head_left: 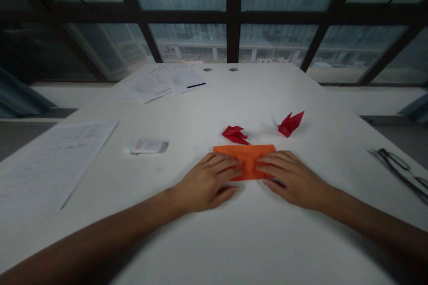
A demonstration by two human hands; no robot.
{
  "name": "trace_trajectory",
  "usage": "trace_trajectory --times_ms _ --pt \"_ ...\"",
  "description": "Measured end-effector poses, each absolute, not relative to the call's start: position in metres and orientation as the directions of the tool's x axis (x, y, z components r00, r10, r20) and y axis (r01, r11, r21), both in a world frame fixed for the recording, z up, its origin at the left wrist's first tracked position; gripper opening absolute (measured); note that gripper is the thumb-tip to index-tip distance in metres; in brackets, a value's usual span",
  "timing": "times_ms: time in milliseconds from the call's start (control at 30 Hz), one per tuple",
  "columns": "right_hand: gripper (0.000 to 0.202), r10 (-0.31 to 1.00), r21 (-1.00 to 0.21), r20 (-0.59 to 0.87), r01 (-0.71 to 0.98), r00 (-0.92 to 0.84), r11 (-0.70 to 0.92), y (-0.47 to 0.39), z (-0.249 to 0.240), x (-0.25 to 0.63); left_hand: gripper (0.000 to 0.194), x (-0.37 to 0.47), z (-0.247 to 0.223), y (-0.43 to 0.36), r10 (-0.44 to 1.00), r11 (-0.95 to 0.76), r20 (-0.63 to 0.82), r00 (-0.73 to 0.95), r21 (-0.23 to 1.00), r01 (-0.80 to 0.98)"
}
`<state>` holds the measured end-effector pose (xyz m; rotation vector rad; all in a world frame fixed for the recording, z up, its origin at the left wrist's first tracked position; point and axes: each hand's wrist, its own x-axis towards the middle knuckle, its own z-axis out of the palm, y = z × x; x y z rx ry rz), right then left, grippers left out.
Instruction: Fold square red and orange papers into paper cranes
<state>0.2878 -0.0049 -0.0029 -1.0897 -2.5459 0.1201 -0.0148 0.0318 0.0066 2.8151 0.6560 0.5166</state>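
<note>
A folded orange paper (248, 160) lies flat on the white table (200, 240), its long side running left to right. On its left part rest the spread fingers of my left hand (212, 180), with the thumb on the table side nearest me. My right hand (290, 178) lies over the right part, fingers stretched out and slightly apart. Just beyond the paper's top edge sits a red folded paper figure (235, 134). Another red folded figure (290, 124) stands farther right, its point raised.
A white packet (149, 146) lies left of my hands. Printed sheets cover the left side (50, 160) and the back left (157, 83). Black-framed glasses (397, 169) are at the right edge. Dark-framed windows (233, 18) rise behind the table.
</note>
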Motion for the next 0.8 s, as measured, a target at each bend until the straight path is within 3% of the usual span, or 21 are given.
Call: trace_trajectory --times_ms 133,533,800 --pt "0.031 0.687 -0.197 0.291 0.661 -0.666 0.724 -0.01 0.001 0.286 0.035 -0.01 0.01 0.033 0.515 -0.837 0.2 0.833 0.325 0.44" --pt "0.059 0.577 -0.263 0.38 0.513 -0.723 0.817 0.012 0.004 0.309 0.019 -0.013 0.007 0.041 0.56 -0.798 0.217 0.799 0.402 0.45" --pt "0.03 0.607 -0.202 0.54 0.611 -0.583 0.766 0.017 -0.002 0.31 0.03 -0.014 0.013 0.037 0.494 -0.84 0.224 0.84 0.371 0.396"
